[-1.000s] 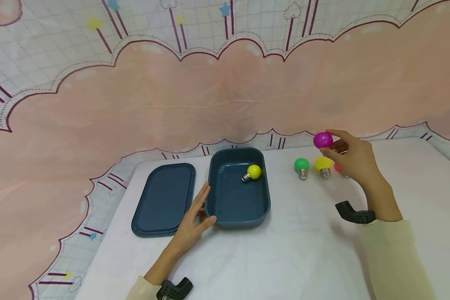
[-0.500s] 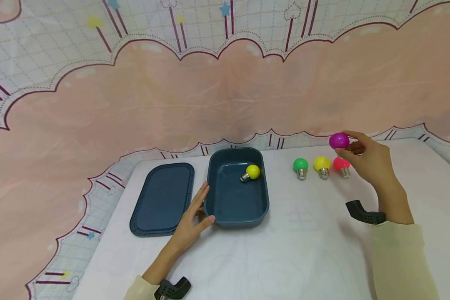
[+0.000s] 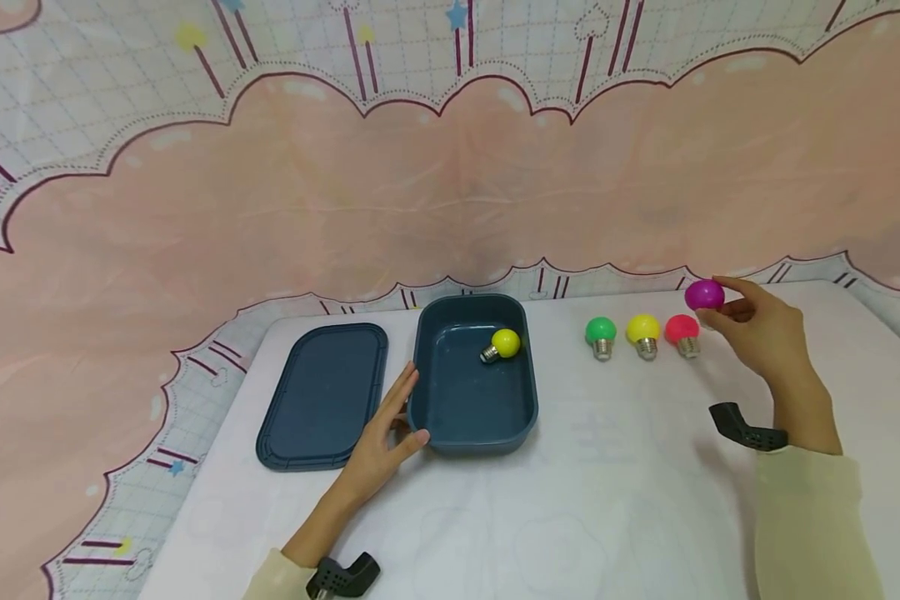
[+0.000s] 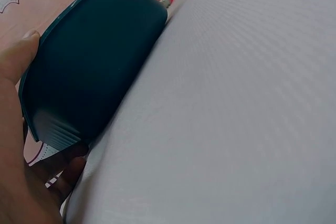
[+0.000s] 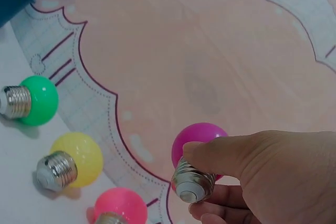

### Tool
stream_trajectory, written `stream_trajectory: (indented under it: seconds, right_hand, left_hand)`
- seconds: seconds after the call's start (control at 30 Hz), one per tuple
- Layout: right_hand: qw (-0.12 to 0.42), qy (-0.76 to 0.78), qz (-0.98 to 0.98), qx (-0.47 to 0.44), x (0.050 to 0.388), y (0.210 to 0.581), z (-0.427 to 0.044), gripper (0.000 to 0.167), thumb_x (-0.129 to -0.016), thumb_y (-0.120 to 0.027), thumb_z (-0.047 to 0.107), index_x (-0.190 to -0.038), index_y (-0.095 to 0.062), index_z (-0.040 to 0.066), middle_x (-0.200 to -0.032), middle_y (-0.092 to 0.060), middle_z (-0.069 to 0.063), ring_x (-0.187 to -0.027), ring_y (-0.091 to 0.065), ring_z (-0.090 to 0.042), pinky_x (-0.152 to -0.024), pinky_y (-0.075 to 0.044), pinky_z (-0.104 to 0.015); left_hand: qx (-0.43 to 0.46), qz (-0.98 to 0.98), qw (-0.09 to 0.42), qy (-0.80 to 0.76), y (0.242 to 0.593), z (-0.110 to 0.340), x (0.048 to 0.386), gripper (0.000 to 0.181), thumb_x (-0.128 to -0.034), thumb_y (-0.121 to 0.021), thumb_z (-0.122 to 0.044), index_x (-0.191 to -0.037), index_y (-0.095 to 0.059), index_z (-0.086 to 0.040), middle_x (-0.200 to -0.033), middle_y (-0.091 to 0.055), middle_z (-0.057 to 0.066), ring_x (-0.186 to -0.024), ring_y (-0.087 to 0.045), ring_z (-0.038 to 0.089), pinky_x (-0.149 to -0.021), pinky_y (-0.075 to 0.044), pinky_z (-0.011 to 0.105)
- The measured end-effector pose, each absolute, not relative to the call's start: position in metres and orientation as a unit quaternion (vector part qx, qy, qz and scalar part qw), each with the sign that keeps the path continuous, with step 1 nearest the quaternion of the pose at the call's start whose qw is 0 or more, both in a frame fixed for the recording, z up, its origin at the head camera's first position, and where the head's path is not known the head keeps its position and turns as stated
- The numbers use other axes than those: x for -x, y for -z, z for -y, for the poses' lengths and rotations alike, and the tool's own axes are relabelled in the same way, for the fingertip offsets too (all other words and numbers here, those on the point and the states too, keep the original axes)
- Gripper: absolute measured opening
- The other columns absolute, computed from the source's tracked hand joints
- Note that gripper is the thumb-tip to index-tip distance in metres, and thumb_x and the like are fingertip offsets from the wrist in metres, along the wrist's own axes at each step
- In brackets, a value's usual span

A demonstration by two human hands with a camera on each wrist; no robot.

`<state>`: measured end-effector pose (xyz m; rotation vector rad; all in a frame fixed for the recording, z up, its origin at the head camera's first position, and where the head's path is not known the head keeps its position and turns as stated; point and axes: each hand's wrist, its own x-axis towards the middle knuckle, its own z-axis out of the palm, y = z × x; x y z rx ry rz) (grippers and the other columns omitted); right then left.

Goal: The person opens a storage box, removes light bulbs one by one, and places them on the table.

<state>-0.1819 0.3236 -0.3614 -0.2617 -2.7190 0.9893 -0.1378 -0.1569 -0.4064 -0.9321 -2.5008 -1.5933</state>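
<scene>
My right hand (image 3: 767, 333) pinches a purple light bulb (image 3: 704, 295) between thumb and fingers, at the right end of a row of bulbs. In the right wrist view its metal screw base (image 5: 193, 183) tilts toward the camera. Left of it lie a red bulb (image 3: 681, 331), a yellow bulb (image 3: 642, 328) and a green bulb (image 3: 601, 331). My left hand (image 3: 381, 443) rests against the near left corner of a dark blue box (image 3: 474, 446), fingers mostly straight along its side, thumb at the front. A yellow-green bulb (image 3: 505, 343) lies inside the box.
A dark blue lid (image 3: 322, 400) lies flat left of the box. Everything stands on a white-covered table (image 3: 555, 517). Behind it hangs a patterned pink and white backdrop (image 3: 450, 192). Black straps sit on both wrists.
My right hand has carried the purple bulb to the right and slightly down, past the red bulb, which now shows fully. The left hand stays at the box.
</scene>
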Motion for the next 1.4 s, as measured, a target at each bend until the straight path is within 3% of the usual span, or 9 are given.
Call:
stream_trajectory:
  seconds: [0.3, 0.6, 0.97, 1.2, 1.4]
  right_hand:
    - [0.106, -0.349, 0.923, 0.119, 0.184, 0.375, -0.343, 0.07, -0.093, -0.056, 0.046, -0.148, -0.035, 0.01, -0.113, -0.054, -0.031, -0.102, -0.047, -0.046, -0.062, -0.044, -0.036]
    - [0.071, -0.359, 0.918, 0.154, 0.184, 0.391, -0.353, 0.074, -0.093, -0.055, 0.047, -0.15, -0.028, 0.008, -0.119, -0.048, -0.034, -0.102, -0.045, -0.049, -0.061, -0.048, -0.038]
    - [0.076, -0.357, 0.916, 0.165, 0.186, 0.411, -0.356, 0.068, -0.096, -0.054, 0.04, -0.147, -0.031, 0.002, -0.114, -0.05, -0.032, -0.101, -0.045, -0.046, -0.056, -0.043, -0.025]
    - [0.065, -0.359, 0.913, 0.184, 0.189, 0.422, -0.356, 0.07, -0.095, -0.054, 0.042, -0.149, -0.029, 0.003, -0.118, -0.048, -0.032, -0.114, -0.033, -0.05, -0.073, -0.046, -0.046]
    - [0.069, -0.357, 0.912, 0.188, 0.19, 0.424, -0.357, 0.069, -0.096, -0.055, 0.04, -0.149, -0.029, 0.003, -0.116, -0.049, -0.031, -0.114, -0.033, -0.05, -0.069, -0.044, -0.039]
  left_hand:
    - [0.293, 0.807, 0.013, 0.513, 0.404, 0.159, 0.137, 0.072, -0.0891, -0.06, 0.002, -0.149, -0.021, 0.004, -0.158, -0.01, 0.019, -0.115, -0.044, 0.04, -0.081, -0.042, 0.046]
    - [0.295, 0.807, 0.016, 0.511, 0.406, 0.16, 0.136, 0.072, -0.0894, -0.061, 0.0, -0.149, -0.022, 0.004, -0.157, -0.011, 0.02, -0.109, -0.047, 0.033, -0.079, -0.043, 0.042]
    - [0.295, 0.809, 0.015, 0.509, 0.404, 0.158, 0.136, 0.072, -0.0888, -0.06, 0.002, -0.15, -0.021, 0.003, -0.157, -0.011, 0.02, -0.108, -0.047, 0.036, -0.081, -0.043, 0.045]
    - [0.296, 0.808, 0.015, 0.51, 0.404, 0.157, 0.136, 0.073, -0.089, -0.06, 0.002, -0.15, -0.022, 0.0, -0.157, -0.011, 0.019, -0.109, -0.046, 0.035, -0.081, -0.043, 0.045]
    - [0.292, 0.808, 0.01, 0.512, 0.404, 0.156, 0.136, 0.073, -0.0887, -0.06, 0.002, -0.151, -0.022, 0.0, -0.157, -0.01, 0.019, -0.112, -0.045, 0.038, -0.08, -0.043, 0.045]
